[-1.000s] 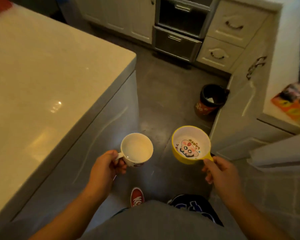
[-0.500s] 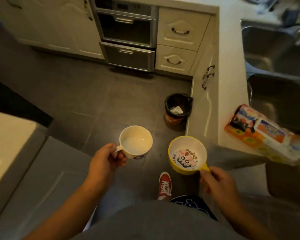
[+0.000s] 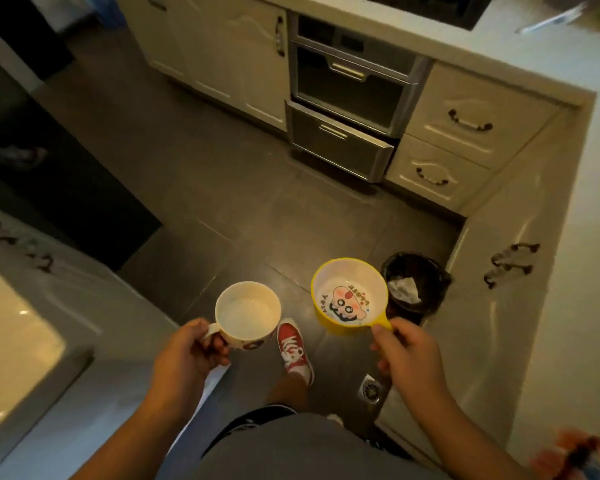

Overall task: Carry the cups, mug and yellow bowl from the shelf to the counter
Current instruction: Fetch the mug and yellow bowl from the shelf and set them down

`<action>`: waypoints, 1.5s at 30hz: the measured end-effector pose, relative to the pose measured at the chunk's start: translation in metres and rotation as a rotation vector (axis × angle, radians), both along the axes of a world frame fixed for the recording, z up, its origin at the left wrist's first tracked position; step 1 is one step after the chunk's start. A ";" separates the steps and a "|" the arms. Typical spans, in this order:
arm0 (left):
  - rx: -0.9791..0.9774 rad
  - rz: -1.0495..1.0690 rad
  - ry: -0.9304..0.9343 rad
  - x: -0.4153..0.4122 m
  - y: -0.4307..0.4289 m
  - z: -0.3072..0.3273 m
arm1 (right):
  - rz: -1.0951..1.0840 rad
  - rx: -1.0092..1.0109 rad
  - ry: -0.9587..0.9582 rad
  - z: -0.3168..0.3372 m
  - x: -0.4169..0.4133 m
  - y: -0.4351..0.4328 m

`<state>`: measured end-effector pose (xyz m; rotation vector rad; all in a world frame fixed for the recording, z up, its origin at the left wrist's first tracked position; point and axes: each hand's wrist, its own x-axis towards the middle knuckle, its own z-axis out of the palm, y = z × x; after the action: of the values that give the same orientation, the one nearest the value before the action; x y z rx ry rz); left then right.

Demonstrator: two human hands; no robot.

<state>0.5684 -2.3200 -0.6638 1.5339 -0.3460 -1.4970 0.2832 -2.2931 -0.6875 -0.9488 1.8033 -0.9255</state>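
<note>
My left hand (image 3: pixel 184 355) grips the handle of a white mug (image 3: pixel 247 314), held upright and empty above the dark floor. My right hand (image 3: pixel 407 351) pinches the short handle of the yellow bowl (image 3: pixel 349 293), which has a white inside with a cartoon face. Both vessels hang side by side in front of my waist, roughly a hand's width apart. The pale counter (image 3: pixel 575 209) runs along the right, and its far stretch crosses the top of the view.
A black waste bin (image 3: pixel 418 282) stands on the floor just right of the bowl. Cream cabinets and drawers (image 3: pixel 465 123) and a steel oven (image 3: pixel 350 95) line the far side. A white-topped island (image 3: pixel 11 327) sits at left. My red shoe (image 3: pixel 293 348) steps forward beside a floor drain (image 3: pixel 371 389).
The view has swung away from the island toward the oven and corner counter while I walk. Mug and bowl stay held in the same grips, level.
</note>
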 end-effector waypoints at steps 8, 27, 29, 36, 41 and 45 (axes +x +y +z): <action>-0.054 0.030 -0.004 0.008 -0.143 -0.025 | 0.094 -0.048 0.018 0.000 -0.009 -0.162; -0.030 0.060 0.068 -0.103 -0.482 -0.022 | 0.173 0.011 -0.053 -0.019 -0.143 -0.473; -0.020 0.112 0.053 -0.103 -0.502 -0.017 | 0.228 0.017 -0.074 -0.015 -0.143 -0.516; -0.013 0.309 -0.029 -0.068 -0.545 0.001 | 0.485 0.010 -0.073 0.000 -0.086 -0.656; 0.010 0.438 -0.005 -0.016 -0.578 -0.007 | 0.620 -0.025 -0.060 0.002 -0.005 -0.745; 0.014 0.482 -0.019 0.040 -0.616 -0.018 | 0.658 -0.034 -0.079 0.001 0.062 -0.806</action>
<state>0.6088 -2.9356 -0.6821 1.5105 0.0282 -1.1068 0.3452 -3.0989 -0.6861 -1.3882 1.2737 -0.5618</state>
